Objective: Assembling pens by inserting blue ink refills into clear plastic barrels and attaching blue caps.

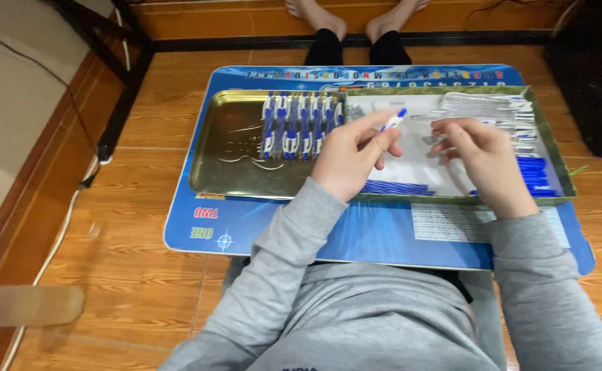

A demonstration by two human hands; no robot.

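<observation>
Head view: left hand point(350, 154) pinches a blue-and-white plastic pen point(392, 121); right hand's point(483, 154) grip looks empty, though I cannot tell — a slip drops it at 6 o'clock into the shallow tray point(562, 182).

I see a blue printed lap board point(383, 240) over an orange tiled floor point(129, 275), a dark box with green light point(600, 89) at right.

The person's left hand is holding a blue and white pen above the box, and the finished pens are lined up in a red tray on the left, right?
Not quite: the tray is gold, not red, as the head view shows. The left hand does hold a blue and white pen, and the lined-up pens lie in that tray.
</observation>
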